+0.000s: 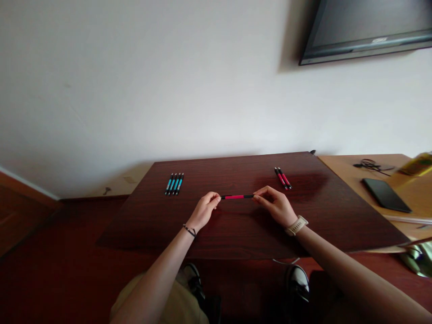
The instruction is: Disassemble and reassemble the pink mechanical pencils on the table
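A pink and black pen (234, 196) is stretched level between my two hands above the middle of the dark wooden table. My left hand (205, 208) pinches its left end, and my right hand (274, 205) pinches its right end between thumb and fingers. Beyond my left hand lies a row of several blue and black pens (174, 183), side by side and slightly slanted. Past my right hand, two pink and black pens (282, 178) rest close together on the table.
The dark table (232, 238) stands against a white wall. To its right, a lighter wooden desk (357, 167) holds a black phone or tablet (385, 195), a coiled black cable (371, 165) and a yellow package (416, 165). A television (367, 27) hangs at the upper right.
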Demonstrator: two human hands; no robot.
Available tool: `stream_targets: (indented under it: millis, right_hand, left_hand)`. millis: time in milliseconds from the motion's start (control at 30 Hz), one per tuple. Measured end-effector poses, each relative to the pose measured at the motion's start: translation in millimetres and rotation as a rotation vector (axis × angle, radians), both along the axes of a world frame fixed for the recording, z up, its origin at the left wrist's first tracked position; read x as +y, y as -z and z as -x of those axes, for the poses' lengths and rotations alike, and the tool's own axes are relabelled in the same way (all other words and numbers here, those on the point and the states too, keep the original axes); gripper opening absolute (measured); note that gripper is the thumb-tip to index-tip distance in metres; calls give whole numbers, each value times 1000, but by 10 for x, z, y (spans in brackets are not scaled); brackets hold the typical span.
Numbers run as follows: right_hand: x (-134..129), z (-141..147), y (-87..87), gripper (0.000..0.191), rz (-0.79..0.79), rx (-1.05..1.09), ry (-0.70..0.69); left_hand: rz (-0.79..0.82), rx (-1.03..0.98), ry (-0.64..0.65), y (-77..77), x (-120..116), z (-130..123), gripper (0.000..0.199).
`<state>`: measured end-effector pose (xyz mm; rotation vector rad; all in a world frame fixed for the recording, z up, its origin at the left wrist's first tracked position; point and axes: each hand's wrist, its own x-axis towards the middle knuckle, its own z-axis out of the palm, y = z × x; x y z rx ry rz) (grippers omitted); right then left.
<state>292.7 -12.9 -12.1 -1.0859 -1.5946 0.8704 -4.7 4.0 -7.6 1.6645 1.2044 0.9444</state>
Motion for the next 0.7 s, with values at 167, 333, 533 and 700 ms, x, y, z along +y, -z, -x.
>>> stream_targets:
  millis: [167, 333, 533, 700]
  right_hand:
    - [-8, 21, 8, 27, 0, 26, 3]
    - [-10, 38, 5, 29, 47, 77, -11]
    - [-14, 54, -1, 32, 62, 103, -21]
    - [-13, 62, 0, 34, 92, 145, -23]
  left_hand:
    - [48, -92, 19, 2, 2, 3, 28]
    - [-4, -46, -9, -7, -27, -36, 32]
    - [-86, 11, -118, -59, -24, -119, 46]
    - [-14, -3, -152, -68, -8, -132, 62]
